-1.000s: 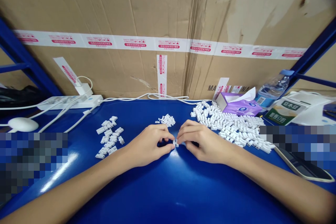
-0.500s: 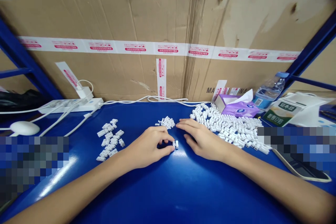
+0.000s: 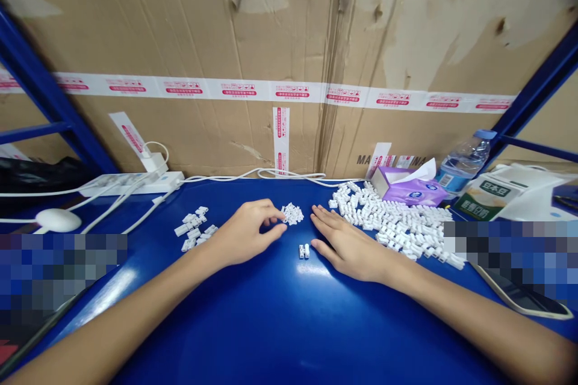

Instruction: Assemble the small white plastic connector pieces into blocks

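Both grips are loose: your left hand (image 3: 247, 230) parts thumb and finger beside the small-parts pile (image 3: 293, 214), your right hand (image 3: 347, 245) lies flat right of it, with the white connector (image 3: 306, 251) on its near side.

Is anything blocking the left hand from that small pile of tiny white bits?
Nothing visible. The left hand is right beside the small pile, and the loose white pieces lie nearer the person, out of the way.
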`<state>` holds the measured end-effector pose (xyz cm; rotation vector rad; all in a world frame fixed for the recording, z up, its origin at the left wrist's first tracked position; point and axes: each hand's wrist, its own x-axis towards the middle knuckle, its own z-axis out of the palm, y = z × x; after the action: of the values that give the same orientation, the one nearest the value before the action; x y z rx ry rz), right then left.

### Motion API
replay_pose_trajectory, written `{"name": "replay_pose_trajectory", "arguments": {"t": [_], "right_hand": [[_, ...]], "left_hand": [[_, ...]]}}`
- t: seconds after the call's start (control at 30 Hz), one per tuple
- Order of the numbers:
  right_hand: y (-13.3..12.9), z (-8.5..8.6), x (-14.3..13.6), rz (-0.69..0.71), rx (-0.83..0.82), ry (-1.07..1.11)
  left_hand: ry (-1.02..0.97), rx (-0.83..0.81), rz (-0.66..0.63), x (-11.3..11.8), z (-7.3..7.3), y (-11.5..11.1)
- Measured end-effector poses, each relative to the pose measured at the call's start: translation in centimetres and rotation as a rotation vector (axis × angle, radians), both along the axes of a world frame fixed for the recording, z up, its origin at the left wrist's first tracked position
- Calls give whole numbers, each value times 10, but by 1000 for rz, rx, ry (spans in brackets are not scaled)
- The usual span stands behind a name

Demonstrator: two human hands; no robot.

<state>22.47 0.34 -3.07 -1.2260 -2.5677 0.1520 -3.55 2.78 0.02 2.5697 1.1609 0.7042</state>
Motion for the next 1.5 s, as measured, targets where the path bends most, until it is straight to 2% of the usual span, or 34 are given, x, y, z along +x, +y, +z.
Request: {"name": "replay_pose_trajectory", "arguments": {"t": [0.1,0.2,0.27,0.33,0.53,0.7,1.0,1.23,1.5], "right_hand": [[0,0,1,2,-3,6],[0,1,1,5,-4,8],[-1,3,1,6,-6,-8],[-1,5,0,6,-9,-31],[-3,8,-1,-4,-26,-49],[-2,9,-1,-7,-29,-44],[-2,6,0,4,13,-12],[0,7,1,24,53,-14],[-8,16,-6,155,12,263]], "left_hand": [[117,68,115,-12,-4,11],[285,-47,218,-21,-10,16],[358,-127,241,-24,-12,16],[382,-127,238,-23,-13,15],[364,71,188,-18,-7,12],[273,125,125,-16,-6,14],[168,54,73,-9,-1,9],[13,30,-68,6,-1,-8],[-108,-16,-172,13,-5,-16]]}}
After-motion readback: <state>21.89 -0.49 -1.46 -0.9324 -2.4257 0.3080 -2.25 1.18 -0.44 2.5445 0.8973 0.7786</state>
